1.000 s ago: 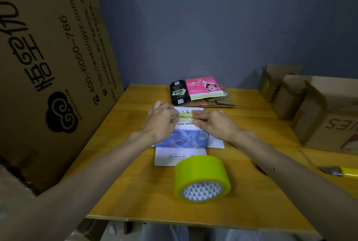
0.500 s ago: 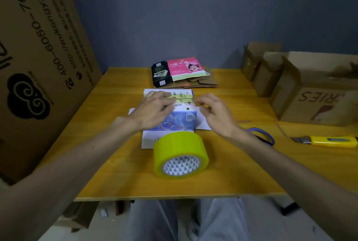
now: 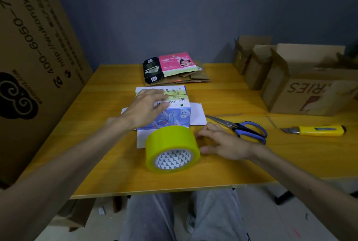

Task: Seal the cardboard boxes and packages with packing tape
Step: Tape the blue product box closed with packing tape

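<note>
**Left hand flat on the taped package, right hand beside the tape roll**

We see a small blue and white package lying flat in the middle of the yellow worktop, with its white flaps spread out to the sides. Two pale yellow tape strips run across its far part. The left hand lies on top of the package. Its fingers are straight and released, they press down on the printed surface and reach the tape strips.

The tape roll, yellow-green, stands on its edge at the near end of the package, and its patterned core faces us. The right hand rests on the worktop just beside the right side of the roll. Its fingers are loosely bent and grasp nothing. We cannot tell if the fingertips touch the roll.

Behind the right hand lie scissors with blue handles, their blades pointing to the package. Further to the right lies a yellow utility knife. At the right edge stand three open cardboard boxes in a row. At the back of the worktop there is a pile of flattened cartons, with a pink one and a black one on top. A big printed cardboard sheet leans at the left side.
</note>
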